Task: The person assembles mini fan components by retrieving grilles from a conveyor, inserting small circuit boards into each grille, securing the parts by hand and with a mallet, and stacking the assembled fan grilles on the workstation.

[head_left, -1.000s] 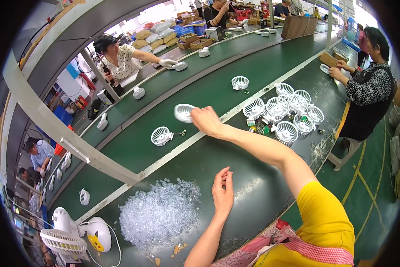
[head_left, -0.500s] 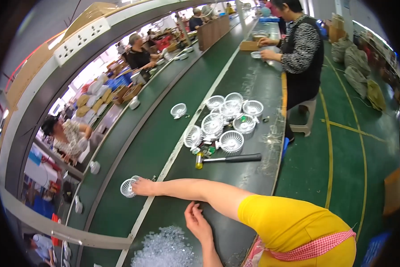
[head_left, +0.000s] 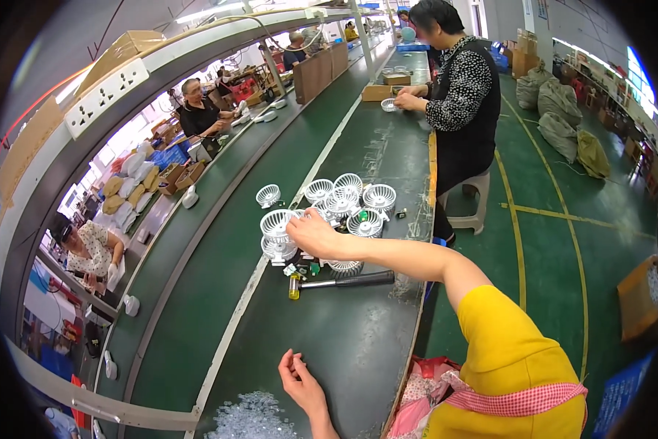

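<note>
My right hand (head_left: 316,235) reaches out to the heap of white parts, its fingers closed on the rim of a white slatted round housing (head_left: 276,225). That piece sits over another white housing (head_left: 276,252) at the heap's left edge; whether they touch I cannot tell. More slatted housings (head_left: 344,199) lie bunched just beyond, one with a green piece (head_left: 363,216) in it. A hammer (head_left: 347,281) with a yellow head and black handle lies below my right wrist. My left hand (head_left: 303,386) hovers near the bench, fingers loosely apart and nothing in them, beside small clear pieces (head_left: 252,418).
A single housing (head_left: 268,195) lies on the green belt (head_left: 234,256) left of the heap. Across the bench's far end a co-worker (head_left: 464,95) handles a similar part by a cardboard box (head_left: 379,93). A metal rail (head_left: 102,406) crosses the lower left.
My right hand has carried the white housing from the belt up and right to the heap. My left hand has stayed low over the bench. The whole view has shifted.
</note>
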`<state>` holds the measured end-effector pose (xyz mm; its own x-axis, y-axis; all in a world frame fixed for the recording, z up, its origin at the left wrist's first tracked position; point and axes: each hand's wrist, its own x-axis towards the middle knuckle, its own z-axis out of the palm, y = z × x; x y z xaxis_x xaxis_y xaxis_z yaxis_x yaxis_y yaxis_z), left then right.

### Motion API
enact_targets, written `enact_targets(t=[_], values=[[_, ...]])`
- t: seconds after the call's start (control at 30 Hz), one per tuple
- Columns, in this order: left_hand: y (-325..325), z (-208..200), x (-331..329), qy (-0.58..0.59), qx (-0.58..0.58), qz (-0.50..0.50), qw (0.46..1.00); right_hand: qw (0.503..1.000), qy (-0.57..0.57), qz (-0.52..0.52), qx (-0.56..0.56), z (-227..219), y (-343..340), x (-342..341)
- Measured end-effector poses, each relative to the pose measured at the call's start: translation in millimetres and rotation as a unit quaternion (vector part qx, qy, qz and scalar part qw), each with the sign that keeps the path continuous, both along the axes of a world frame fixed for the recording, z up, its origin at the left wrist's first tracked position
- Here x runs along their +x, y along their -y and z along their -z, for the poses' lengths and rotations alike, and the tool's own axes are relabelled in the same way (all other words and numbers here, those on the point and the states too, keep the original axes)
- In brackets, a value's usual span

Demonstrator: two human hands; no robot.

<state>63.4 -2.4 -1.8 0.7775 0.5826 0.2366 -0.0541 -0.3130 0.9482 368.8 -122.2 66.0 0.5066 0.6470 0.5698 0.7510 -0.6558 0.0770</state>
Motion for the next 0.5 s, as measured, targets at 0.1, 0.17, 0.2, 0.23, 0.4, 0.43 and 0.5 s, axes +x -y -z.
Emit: enact_targets(t=[0.1, 0.17, 0.2, 0.23, 0.4, 0.43, 0.5], values=[[-1.4, -2.8, -4.8, -0.006, -0.008, -0.006, 1.0, 0.996, 0.055, -0.049, 0.059, -2.9, 8.8, -20.2], [3.7, -12.0, -10.5, -0.019, 0.179, -0.053, 0.982, 0.988, 0.079, -0.111, 0.079, -4.0, 8.1, -59.3], [3.0, -13.3, -10.4, -0.02, 0.179, -0.054, 0.982, 0.985, 0.02, -0.158, 0.071, -4.3, 10.3, -86.2], [1.0, -14.5, -9.0, 0.026, 0.332, -0.071, 0.94, 0.983, -0.01, -0.18, 0.04, -0.3, 12.1, -111.3], [2.6, -12.8, -5.2, -0.001, 0.504, -0.016, 0.863, 0.908, -0.252, -0.334, -0.016, 53.3, 8.4, -172.7], [-0.1, -9.2, -5.6, -0.003, 0.504, -0.015, 0.864, 0.889, -0.317, -0.329, -0.028, 55.9, 9.6, -179.3], [-4.3, -3.1, -5.3, -0.021, 0.421, 0.046, 0.905, 0.861, -0.367, -0.352, 0.025, 49.1, 15.4, -189.0]])
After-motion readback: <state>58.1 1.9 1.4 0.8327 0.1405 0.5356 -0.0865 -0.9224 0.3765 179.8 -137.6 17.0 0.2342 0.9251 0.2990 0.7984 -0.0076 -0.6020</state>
